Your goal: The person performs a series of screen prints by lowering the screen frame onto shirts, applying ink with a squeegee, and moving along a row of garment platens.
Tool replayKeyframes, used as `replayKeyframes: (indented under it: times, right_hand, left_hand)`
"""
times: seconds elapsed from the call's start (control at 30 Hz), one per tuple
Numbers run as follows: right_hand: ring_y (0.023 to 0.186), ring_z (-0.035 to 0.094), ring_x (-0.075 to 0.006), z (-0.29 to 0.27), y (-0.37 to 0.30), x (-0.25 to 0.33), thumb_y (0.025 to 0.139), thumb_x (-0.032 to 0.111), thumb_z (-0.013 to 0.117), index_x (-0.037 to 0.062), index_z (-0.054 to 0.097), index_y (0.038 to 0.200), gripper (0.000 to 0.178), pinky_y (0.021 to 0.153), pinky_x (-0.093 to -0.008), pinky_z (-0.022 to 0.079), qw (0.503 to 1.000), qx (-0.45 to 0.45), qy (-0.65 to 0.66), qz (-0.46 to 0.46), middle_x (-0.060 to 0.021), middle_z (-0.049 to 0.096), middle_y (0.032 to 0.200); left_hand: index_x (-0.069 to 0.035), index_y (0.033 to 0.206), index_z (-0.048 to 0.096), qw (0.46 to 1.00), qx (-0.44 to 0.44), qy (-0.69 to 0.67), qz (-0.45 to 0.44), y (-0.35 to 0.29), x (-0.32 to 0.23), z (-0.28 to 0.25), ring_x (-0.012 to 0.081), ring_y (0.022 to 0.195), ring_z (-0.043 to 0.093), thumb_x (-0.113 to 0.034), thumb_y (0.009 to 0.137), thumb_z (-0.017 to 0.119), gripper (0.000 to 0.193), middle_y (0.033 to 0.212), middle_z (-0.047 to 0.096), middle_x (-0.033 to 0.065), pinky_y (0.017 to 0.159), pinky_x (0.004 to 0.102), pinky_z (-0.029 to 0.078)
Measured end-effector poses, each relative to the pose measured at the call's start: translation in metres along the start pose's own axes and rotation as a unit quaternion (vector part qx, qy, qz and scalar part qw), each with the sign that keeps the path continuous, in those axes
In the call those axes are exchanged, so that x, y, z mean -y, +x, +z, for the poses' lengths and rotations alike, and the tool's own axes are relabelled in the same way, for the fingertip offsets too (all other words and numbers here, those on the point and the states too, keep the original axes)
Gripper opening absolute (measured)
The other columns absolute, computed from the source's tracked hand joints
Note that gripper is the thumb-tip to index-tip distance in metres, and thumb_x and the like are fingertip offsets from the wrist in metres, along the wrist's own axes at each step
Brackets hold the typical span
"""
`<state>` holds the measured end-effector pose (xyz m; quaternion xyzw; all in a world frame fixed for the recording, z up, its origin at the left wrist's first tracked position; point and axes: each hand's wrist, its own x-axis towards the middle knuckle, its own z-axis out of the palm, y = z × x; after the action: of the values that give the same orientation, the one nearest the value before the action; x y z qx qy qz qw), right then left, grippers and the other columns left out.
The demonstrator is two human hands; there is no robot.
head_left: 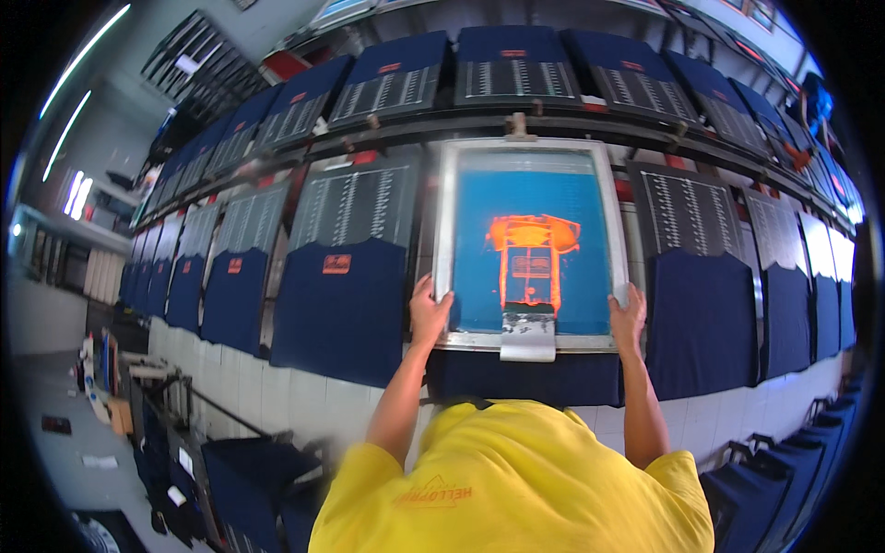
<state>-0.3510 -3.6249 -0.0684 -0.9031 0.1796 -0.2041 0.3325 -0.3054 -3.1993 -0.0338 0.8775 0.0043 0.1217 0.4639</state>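
Observation:
A silk-screen frame [444, 212] with pale metal sides and blue mesh [475, 267] lies over a board in front of me. My left hand [430, 311] grips its left side near the lower corner, fingers wrapped over the edge. On the opposite side my right hand [629, 320] holds the frame the same way. Bright orange ink [533, 232] is smeared on the mesh, above and around a small rectangular design. A squeegee [528, 339] rests at the lower end of the ink, leaning over the near frame bar. Beneath that bar shows part of a navy shirt [525, 378].
Navy shirts with small orange prints, such as one [339, 304] at my left, lie on boards in rows to both sides. Another row [516, 69] stands beyond a dark rail [387, 129]. Behind me, dark cloths [253, 475] hang on racks.

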Motion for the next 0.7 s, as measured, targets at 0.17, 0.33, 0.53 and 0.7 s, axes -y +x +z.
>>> replayKeyframes:
  times: [0.17,0.33,0.53,0.7]
  right_hand:
    - [0.115,0.057,-0.0402,-0.005,0.005,0.000,0.087,0.018,0.075,-0.0086,0.060,0.128,0.051,0.098,-0.0470,0.046,0.999,0.024,-0.036,-0.003,-0.0215,0.062,0.117]
    - [0.123,0.055,-0.0401,-0.004,0.009,0.008,0.094,0.021,0.067,-0.0045,0.058,0.133,0.047,0.105,-0.0460,0.043,0.997,-0.021,-0.058,-0.035,-0.0216,0.059,0.130]
    - [0.124,0.055,-0.0391,-0.026,-0.003,0.056,0.090,0.012,0.070,-0.0021,0.057,0.133,0.048,0.107,-0.0484,0.042,0.974,-0.019,-0.041,-0.221,-0.0206,0.060,0.132]
    - [0.130,0.050,-0.0388,-0.054,-0.052,0.141,0.078,0.010,0.078,0.0019,0.059,0.132,0.058,0.107,-0.0489,0.042,0.913,0.245,-0.003,-0.325,-0.0162,0.059,0.137]
  left_hand:
    - [0.005,0.123,0.063,1.000,0.012,0.006,0.004,0.002,0.002,0.001,0.0402,0.121,0.058,-0.011,0.081,0.073,0.046,0.132,0.060,0.0243,0.103,0.0427,0.047]
    - [0.008,0.130,0.057,0.998,0.045,0.030,-0.018,0.006,0.009,0.000,0.0415,0.131,0.051,-0.020,0.085,0.075,0.056,0.142,0.051,0.0277,0.111,0.0431,0.042]
    - [0.018,0.136,0.046,0.997,0.023,0.068,0.000,-0.015,-0.018,-0.022,0.0455,0.139,0.041,-0.027,0.092,0.071,0.068,0.151,0.040,0.0332,0.116,0.0446,0.036]
    - [0.004,0.120,0.065,0.994,0.017,-0.111,0.000,-0.081,-0.054,-0.038,0.0255,0.100,0.068,-0.017,0.099,0.063,0.029,0.121,0.065,0.0178,0.079,0.0326,0.055]
